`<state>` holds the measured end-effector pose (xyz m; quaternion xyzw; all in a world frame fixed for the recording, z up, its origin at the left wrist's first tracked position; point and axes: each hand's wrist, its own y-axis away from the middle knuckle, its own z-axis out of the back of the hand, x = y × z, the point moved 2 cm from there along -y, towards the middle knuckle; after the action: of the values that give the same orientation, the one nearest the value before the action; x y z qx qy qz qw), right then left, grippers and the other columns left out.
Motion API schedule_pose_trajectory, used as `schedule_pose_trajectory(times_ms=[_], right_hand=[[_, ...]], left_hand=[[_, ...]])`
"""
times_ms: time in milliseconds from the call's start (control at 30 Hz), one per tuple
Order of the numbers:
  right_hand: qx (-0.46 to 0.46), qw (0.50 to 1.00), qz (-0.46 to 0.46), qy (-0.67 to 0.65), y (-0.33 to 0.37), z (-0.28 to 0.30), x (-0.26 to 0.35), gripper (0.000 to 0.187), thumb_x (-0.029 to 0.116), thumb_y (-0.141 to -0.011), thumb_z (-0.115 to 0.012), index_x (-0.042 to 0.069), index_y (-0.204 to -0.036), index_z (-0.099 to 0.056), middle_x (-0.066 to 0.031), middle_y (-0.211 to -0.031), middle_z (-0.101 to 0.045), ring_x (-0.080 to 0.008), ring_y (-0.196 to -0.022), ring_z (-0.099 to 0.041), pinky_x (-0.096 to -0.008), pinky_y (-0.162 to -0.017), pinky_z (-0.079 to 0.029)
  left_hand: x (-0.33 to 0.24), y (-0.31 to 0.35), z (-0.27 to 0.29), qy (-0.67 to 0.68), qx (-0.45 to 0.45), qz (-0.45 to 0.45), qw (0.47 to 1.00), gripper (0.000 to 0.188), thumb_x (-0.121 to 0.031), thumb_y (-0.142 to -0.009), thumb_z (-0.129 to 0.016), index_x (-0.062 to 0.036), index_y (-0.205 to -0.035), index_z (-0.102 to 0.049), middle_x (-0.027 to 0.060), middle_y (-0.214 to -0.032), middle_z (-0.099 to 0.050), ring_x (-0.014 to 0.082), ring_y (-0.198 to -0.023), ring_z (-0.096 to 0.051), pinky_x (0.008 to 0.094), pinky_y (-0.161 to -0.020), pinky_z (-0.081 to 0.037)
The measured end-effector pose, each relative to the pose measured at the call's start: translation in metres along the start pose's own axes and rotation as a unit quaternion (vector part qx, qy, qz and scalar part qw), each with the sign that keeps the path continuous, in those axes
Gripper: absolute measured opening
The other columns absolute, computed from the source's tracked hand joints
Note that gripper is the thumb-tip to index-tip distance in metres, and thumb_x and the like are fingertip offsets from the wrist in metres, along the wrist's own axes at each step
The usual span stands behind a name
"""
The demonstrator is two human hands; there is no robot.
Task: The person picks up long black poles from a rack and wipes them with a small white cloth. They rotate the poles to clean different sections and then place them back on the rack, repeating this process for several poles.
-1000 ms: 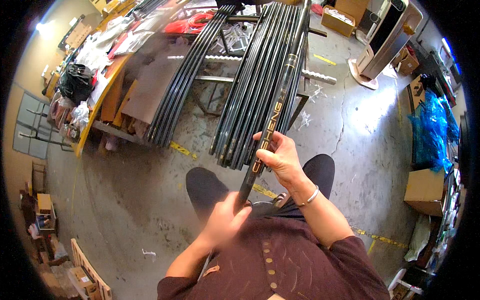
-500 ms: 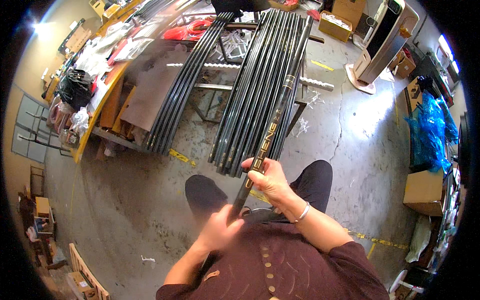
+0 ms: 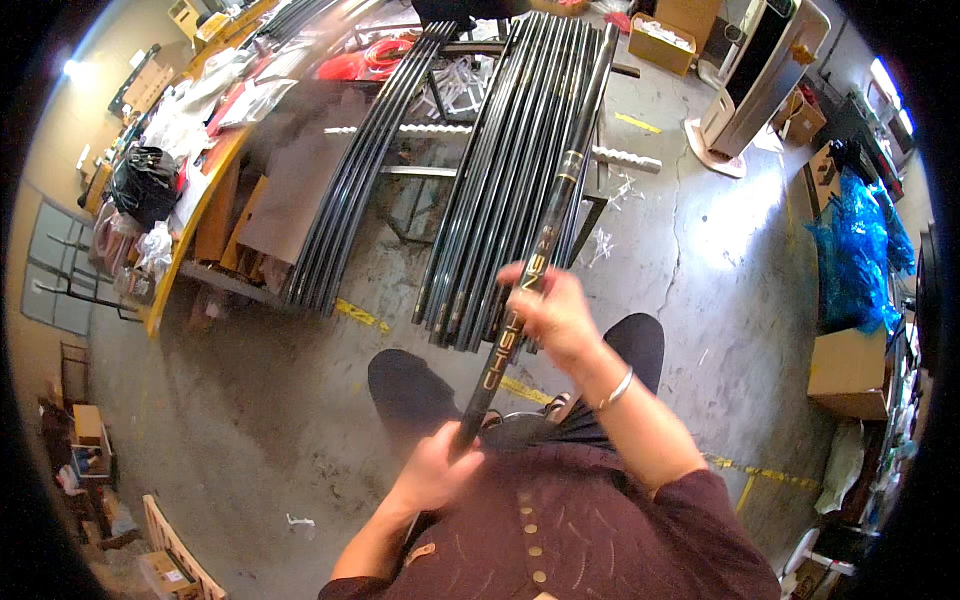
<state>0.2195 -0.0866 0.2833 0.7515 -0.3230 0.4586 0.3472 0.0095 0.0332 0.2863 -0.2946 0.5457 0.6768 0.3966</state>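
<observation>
A black fishing rod (image 3: 498, 362) with gold lettering and gold rings slants up and away from my lap, its far part lying over the row of rods. My left hand (image 3: 437, 468) is closed round its near end, close to my belly; that end is hidden by the hand. Further up, my right hand (image 3: 548, 312) grips the lettered part with thumb and fingers, a silver bangle on the wrist. Beneath and beyond it, several similar black rods (image 3: 490, 190) lie side by side on a rack. A smaller group of rods (image 3: 365, 175) rests to the left.
White wavy rests (image 3: 628, 160) carry the rods. On the left stands a yellow-edged table (image 3: 190, 235) heaped with plastic bags. A tall white appliance (image 3: 748, 95) stands at the far right, near an open carton (image 3: 660, 45). Blue plastic wrap (image 3: 855, 255) and a cardboard box (image 3: 850, 372) line the right side.
My right hand has slid up the rod, away from me, uncovering more lettering below it. My left hand stays closed at the near end. The view has shifted slightly.
</observation>
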Motion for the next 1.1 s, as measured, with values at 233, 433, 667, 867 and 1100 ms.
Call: schedule_pose_trajectory(times_ms=[233,433,667,867,1100], right_hand=[[-0.025,1.000,0.001,0.016,0.006,-0.006,-0.004,0.028,0.019,-0.074,-0.067,0.003,-0.096,-0.062,0.0072,-0.066,-0.043,-0.0027,-0.053,-0.038,-0.0174,-0.044,-0.031],[0.004,0.999,0.027,0.015,0.002,-0.009,0.004,0.033,0.014,-0.072,-0.069,0.000,-0.100,-0.059,0.0045,-0.071,-0.052,-0.0037,-0.057,-0.044,-0.0182,-0.051,-0.036],[0.026,0.995,0.042,0.081,0.019,-0.019,-0.015,0.028,0.013,-0.070,-0.068,0.001,-0.095,-0.062,0.0041,-0.077,-0.054,-0.0051,-0.061,-0.046,-0.0208,-0.054,-0.039],[-0.016,0.998,0.038,0.051,0.005,-0.014,-0.001,0.030,0.013,-0.070,-0.068,0.001,-0.097,-0.061,0.0045,-0.076,-0.054,-0.0060,-0.060,-0.047,-0.0212,-0.055,-0.041],[-0.011,0.998,0.057,0.028,0.003,-0.016,0.010,0.037,0.013,-0.068,-0.073,0.000,-0.099,-0.059,0.0042,-0.075,-0.053,-0.0069,-0.063,-0.049,-0.0209,-0.058,-0.043]], left_hand=[[-0.004,0.001,-0.002,-0.018,-0.012,-0.001,1.000,0.024,-0.015,-0.081,-0.061,-0.0004,-0.098,-0.054,0.0120,-0.079,-0.062,0.0187,-0.074,-0.060,0.0320,-0.070,-0.047],[0.002,0.002,-0.005,0.007,-0.025,-0.063,0.998,0.013,-0.006,-0.082,-0.058,-0.0020,-0.091,-0.049,-0.0013,-0.060,-0.050,0.0062,-0.045,-0.045,0.0233,-0.042,-0.037],[0.003,0.003,-0.002,-0.026,-0.047,-0.082,0.995,0.014,-0.007,-0.082,-0.059,-0.0014,-0.091,-0.050,0.0005,-0.062,-0.051,0.0073,-0.048,-0.046,0.0245,-0.046,-0.038],[-0.005,0.007,-0.001,-0.071,-0.079,-0.098,0.990,0.016,-0.010,-0.081,-0.060,0.0000,-0.090,-0.051,0.0033,-0.063,-0.053,0.0100,-0.055,-0.051,0.0271,-0.052,-0.041],[-0.003,0.006,-0.005,-0.036,-0.069,-0.089,0.993,0.016,-0.010,-0.082,-0.059,-0.0004,-0.093,-0.051,0.0038,-0.063,-0.054,0.0108,-0.049,-0.049,0.0269,-0.048,-0.039]])
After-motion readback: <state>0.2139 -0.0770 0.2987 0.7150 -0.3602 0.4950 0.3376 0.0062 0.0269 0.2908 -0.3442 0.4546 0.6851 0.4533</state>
